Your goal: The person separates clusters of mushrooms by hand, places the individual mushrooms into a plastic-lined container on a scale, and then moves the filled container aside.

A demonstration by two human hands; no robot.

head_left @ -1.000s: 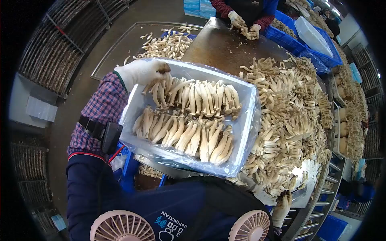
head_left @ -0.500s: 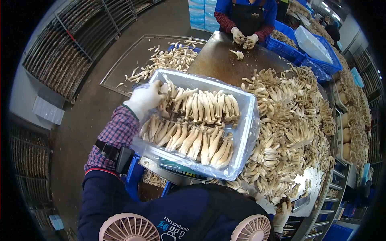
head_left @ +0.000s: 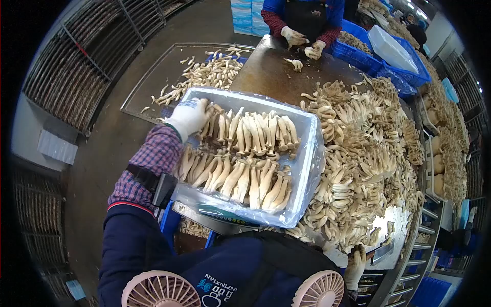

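Observation:
My left hand (head_left: 188, 117), in a white glove, is inside the far left corner of a plastic-lined white foam box (head_left: 307, 169). Its fingers are curled against the mushrooms (head_left: 214, 123) at the left end of the back row; the fingertips are partly hidden. Long pale mushrooms lie side by side in two rows, the front row (head_left: 240, 179) nearer to me. Low at the right, by the table edge, my right hand (head_left: 355, 268) wears a glove with dark, soiled fingertips. Its fingers point forward beside loose mushrooms, and nothing shows in them.
A large heap of mushrooms (head_left: 358, 153) covers the table right of the box. Beneath the box is a scale (head_left: 225, 216). More mushrooms (head_left: 215, 71) lie at the far left. Across the table, a co-worker's gloved hands (head_left: 304, 43) are near blue crates (head_left: 355, 56).
My left hand has flattened slightly over the corner, and the mushrooms beside it now lie more in line with the row. The co-worker's hands have moved apart. The view has shifted slightly.

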